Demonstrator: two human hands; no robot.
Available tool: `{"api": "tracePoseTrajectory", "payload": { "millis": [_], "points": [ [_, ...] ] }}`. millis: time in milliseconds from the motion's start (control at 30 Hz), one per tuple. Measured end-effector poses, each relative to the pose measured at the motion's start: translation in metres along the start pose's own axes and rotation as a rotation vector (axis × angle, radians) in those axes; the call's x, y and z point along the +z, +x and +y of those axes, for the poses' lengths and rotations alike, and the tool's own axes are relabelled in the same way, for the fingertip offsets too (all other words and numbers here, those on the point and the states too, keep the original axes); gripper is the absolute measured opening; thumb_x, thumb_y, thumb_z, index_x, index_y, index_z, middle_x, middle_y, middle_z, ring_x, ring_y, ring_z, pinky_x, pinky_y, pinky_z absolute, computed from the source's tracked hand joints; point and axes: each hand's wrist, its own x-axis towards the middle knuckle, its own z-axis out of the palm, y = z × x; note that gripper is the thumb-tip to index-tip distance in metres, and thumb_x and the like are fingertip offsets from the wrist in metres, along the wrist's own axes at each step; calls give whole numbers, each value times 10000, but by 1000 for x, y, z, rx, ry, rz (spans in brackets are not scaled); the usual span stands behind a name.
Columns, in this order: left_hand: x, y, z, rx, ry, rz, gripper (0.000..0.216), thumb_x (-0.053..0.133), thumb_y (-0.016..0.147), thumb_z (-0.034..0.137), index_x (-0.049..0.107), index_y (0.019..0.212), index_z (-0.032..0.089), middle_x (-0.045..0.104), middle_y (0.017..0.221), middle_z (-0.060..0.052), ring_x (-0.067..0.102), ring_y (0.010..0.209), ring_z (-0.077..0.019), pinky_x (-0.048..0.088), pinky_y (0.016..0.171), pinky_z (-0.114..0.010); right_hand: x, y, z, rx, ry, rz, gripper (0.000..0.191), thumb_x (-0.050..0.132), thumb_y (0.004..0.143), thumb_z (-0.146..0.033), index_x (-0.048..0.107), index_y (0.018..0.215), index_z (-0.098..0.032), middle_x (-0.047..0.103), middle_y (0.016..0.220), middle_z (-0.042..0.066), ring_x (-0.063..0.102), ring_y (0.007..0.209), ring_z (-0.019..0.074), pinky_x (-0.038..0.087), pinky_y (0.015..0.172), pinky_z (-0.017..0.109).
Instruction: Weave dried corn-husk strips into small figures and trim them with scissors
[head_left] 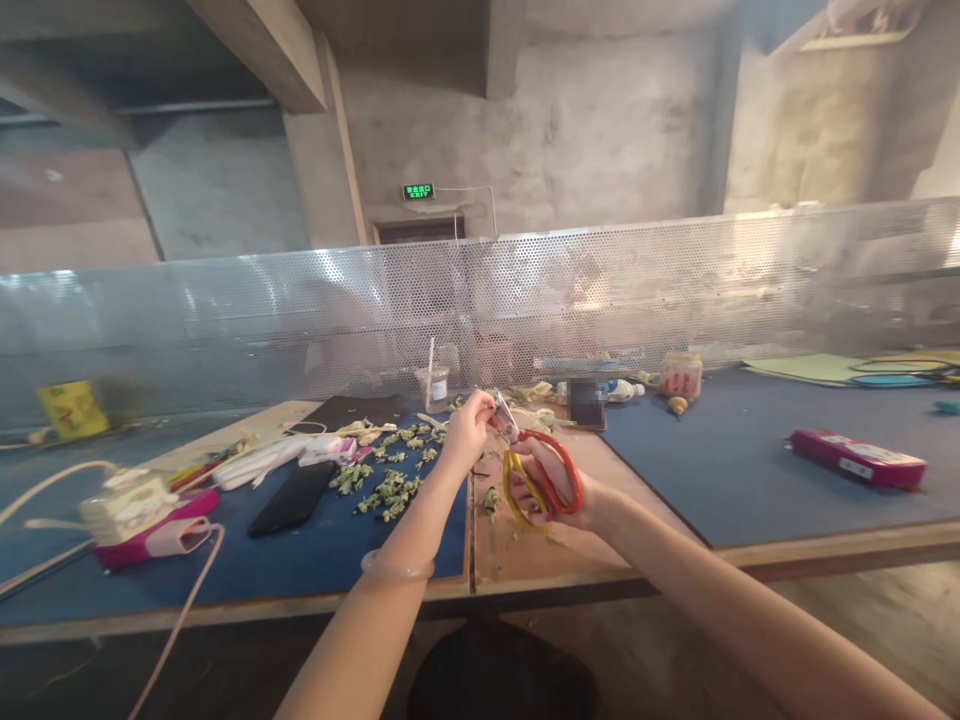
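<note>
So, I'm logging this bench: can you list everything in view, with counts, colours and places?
Mats: two, blue, left and right.
Scissors: one, red and yellow handles, centre.
Leafy pieces: many, green, mostly left mat.
Phone-like slab: one, black, left mat.
Long box: one, magenta, right mat.
Packet: one, yellow, far left.
Tub: one, clear, back centre.
Jar: one, clear and red, back right.
Bottle: one, white and blue, beside jar.
Exit sign: one, green, wall.
Perforated screen: one run, silvery, behind.
Other clutter: uncounted, mixed colours, blurred.
Bangle: one, pale, left arm.
Left hand: one, bare, centre.
Right hand: one, bare, holding scissors.
</note>
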Motion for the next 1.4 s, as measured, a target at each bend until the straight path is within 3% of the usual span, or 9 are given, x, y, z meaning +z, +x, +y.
{"api": "tracePoseTrajectory", "payload": {
  "millis": [467, 667, 1167, 1267, 1400],
  "points": [
    [0, -1, 4, -6, 8, -11, 105, 393, 786, 125, 463, 763, 200, 578, 592, 28, 572, 606, -122, 407, 642, -220, -1, 7, 5, 28, 13, 57, 357, 419, 720, -504, 331, 568, -194, 307, 472, -67, 255, 360, 50, 182, 316, 176],
    [-1, -1, 7, -6, 16, -22, 116, 390, 779, 110, 464, 767, 199, 582, 592, 33, 569, 602, -113, 406, 649, -213, -2, 7, 4, -25, 54, -26, 331, 427, 717, -471, 344, 564, -190, 392, 516, -33, 371, 415, 75, 260, 359, 193],
    [-1, -3, 8, -16, 15, -67, 104, 390, 786, 139, 475, 777, 199, 585, 611, 35, 569, 620, -113, 408, 657, -215, -4, 14, 9, -41, 20, 94, 326, 423, 726, -472, 347, 576, -192, 327, 483, -51, 275, 386, 62, 174, 333, 188],
    [1, -4, 8, -11, -16, -72, 106, 381, 791, 146, 470, 792, 202, 588, 611, 35, 563, 606, -111, 410, 664, -223, 3, 10, 1, -62, 20, 111, 344, 413, 738, -486, 344, 580, -188, 315, 492, -48, 265, 401, 56, 174, 344, 181],
    [2, -2, 3, -38, -62, 46, 54, 399, 800, 191, 450, 817, 202, 588, 599, 27, 566, 595, -125, 414, 668, -252, 10, -10, -30, -124, 23, 25, 372, 374, 758, -519, 351, 597, -185, 308, 513, -42, 275, 437, 61, 204, 369, 182]
  ]
}}
